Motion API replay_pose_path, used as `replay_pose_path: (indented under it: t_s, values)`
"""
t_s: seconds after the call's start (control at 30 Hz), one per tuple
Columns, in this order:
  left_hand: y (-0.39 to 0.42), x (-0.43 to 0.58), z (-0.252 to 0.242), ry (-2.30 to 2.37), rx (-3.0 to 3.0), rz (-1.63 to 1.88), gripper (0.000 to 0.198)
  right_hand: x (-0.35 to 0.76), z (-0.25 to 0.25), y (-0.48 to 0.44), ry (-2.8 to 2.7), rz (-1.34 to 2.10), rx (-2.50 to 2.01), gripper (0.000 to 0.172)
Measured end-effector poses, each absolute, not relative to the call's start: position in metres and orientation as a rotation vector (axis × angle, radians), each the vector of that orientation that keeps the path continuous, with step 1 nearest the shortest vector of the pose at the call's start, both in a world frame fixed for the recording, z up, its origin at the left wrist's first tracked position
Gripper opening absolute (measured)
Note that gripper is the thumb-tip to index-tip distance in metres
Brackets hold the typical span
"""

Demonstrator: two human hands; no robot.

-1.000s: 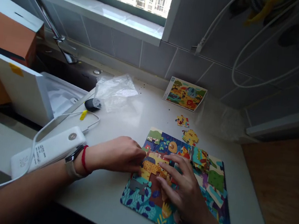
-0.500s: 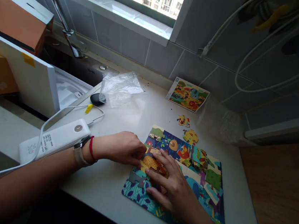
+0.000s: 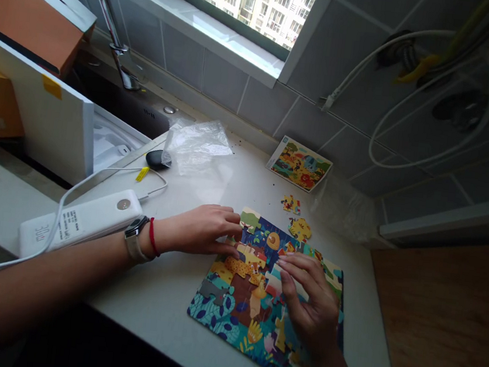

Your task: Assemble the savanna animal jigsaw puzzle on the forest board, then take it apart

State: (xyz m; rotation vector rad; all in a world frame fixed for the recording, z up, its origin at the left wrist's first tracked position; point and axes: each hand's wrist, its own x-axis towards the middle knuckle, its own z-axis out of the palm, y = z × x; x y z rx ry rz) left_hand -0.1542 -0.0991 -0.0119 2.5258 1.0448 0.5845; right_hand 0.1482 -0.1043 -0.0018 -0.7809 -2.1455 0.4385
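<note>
The puzzle board (image 3: pixel 206 319) lies flat on the desk (image 3: pixel 162 283), directly ahead of the person; its printed jungle scene is partly covered by cardboard jigsaw pieces (image 3: pixel 246 269), and two loose pieces (image 3: pixel 300 229) lie on the desk just beyond its far edge. The pieces are judged light, thin and stiff; take hold by the edges, as the tabs may bend and a flat piece may slide on the smooth surface. The left grip (image 3: pixel 197 229) reaches in from the left, fingers together and extended, fingertips at the board's upper left area; it is not clamped on anything. The right grip (image 3: pixel 308 300) arches over the middle of the board, fingers slightly apart, touching a striped piece (image 3: pixel 275 281); whether it pinches that piece cannot be told. A picture card (image 3: pixel 298 164) sits at the foot of the tiled wall; a white power bank (image 3: pixel 81 224) lies near the left forearm.
</note>
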Motion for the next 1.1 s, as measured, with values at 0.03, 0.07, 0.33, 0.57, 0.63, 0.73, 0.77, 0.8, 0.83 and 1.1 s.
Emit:
replay_pose_path:
  t_s: [0.03, 0.07, 0.33, 0.57, 0.63, 0.73, 0.77, 0.8, 0.83, 1.1]
  values:
    - [-0.100, -0.153, -0.014, 1.023, 2.536, 0.607, 0.026, 0.153, 0.001, -0.101, -2.108, 0.396, -0.802, 0.028]
    - [-0.100, -0.152, -0.015, 0.999, 2.540, 0.631, 0.025, 0.159, 0.003, -0.097, -2.060, 0.348, -0.836, 0.025]
    - [-0.104, -0.142, -0.022, 1.138, 2.494, 0.637, 0.031, 0.200, -0.016, -0.054, -1.587, 0.327, -1.223, 0.023]
    - [-0.103, -0.142, -0.026, 0.994, 2.407, 0.670, 0.027, 0.204, -0.021, -0.041, -1.681, 0.509, -1.452, 0.039]
    - [-0.102, -0.142, -0.028, 0.986, 2.393, 0.678, 0.027, 0.204, -0.016, -0.034, -1.730, 0.574, -1.498, 0.043]
    - [-0.100, -0.141, -0.029, 1.002, 2.387, 0.695, 0.028, 0.194, -0.007, -0.014, -1.922, 0.632, -1.546, 0.050]
    - [-0.100, -0.141, -0.030, 1.006, 2.386, 0.703, 0.027, 0.187, -0.003, -0.004, -2.009, 0.619, -1.572, 0.051]
    - [-0.099, -0.140, -0.030, 1.008, 2.385, 0.711, 0.027, 0.179, 0.000, 0.006, -2.102, 0.583, -1.625, 0.050]
    - [-0.099, -0.140, -0.030, 1.008, 2.384, 0.719, 0.027, 0.169, 0.002, 0.017, -2.203, 0.546, -1.711, 0.048]
    - [-0.098, -0.143, -0.031, 1.037, 2.385, 0.795, 0.026, 0.107, 0.000, 0.081, -2.360, 0.417, -2.042, 0.036]
